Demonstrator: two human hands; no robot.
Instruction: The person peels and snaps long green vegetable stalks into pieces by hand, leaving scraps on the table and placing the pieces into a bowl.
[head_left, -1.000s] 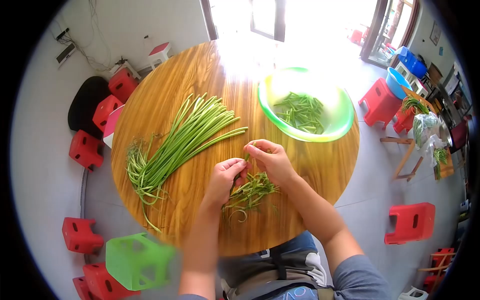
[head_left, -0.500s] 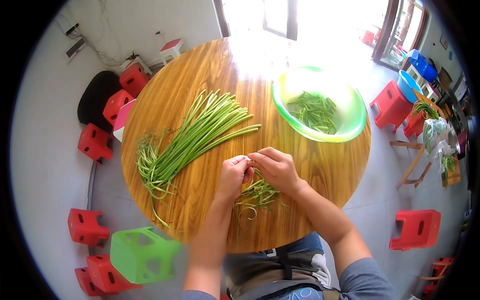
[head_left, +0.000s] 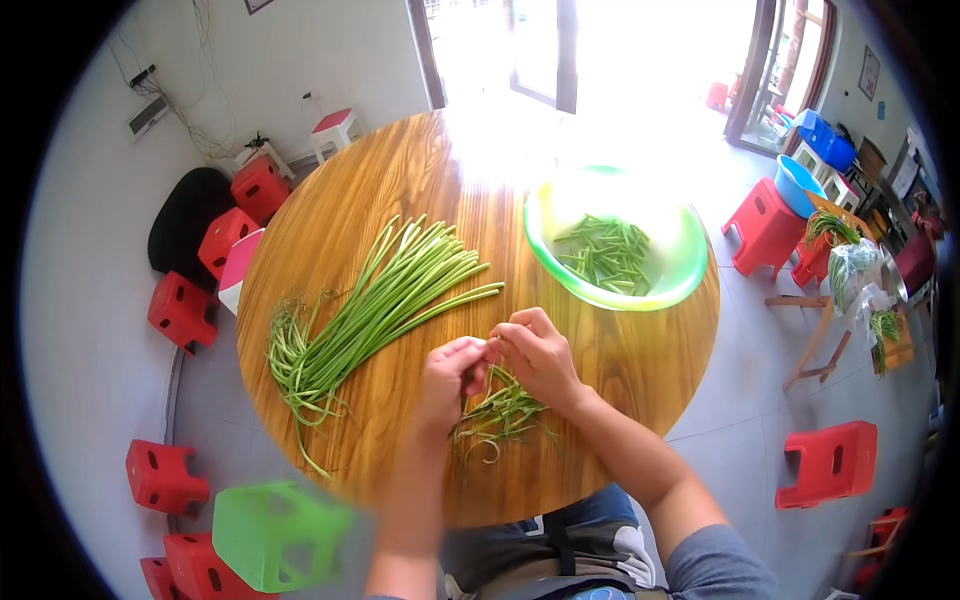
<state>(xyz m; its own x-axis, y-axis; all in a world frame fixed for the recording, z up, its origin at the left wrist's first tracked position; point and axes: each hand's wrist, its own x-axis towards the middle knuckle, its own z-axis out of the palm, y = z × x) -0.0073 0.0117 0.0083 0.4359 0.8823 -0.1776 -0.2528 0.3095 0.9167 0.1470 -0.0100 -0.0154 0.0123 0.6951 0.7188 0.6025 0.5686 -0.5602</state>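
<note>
My left hand (head_left: 452,382) and my right hand (head_left: 537,362) meet above the near middle of the round table, fingertips pinched together. Whatever lies between the fingers is too small to make out. Under and between the hands is a small heap of thin green trimmings (head_left: 508,410), partly covered by them. To the left lies a large bunch of garlic scapes (head_left: 385,305), with thin curled tips toward the left and thicker ends pointing to the upper right. A green-rimmed basin (head_left: 690,272) stands beyond my right hand, holding short cut green pieces (head_left: 606,252).
The round wooden table (head_left: 620,375) reaches from my lap toward the bright doorway. Red stools (head_left: 183,310) line the left wall, and a green stool (head_left: 262,530) stands near my left elbow. On the right are a blue basin (head_left: 798,185) and another red stool (head_left: 828,463).
The camera view has shifted, so the table and basin appear lower and slightly left. Both hands stay pinched together over the trimmings; the bunch looks the same.
</note>
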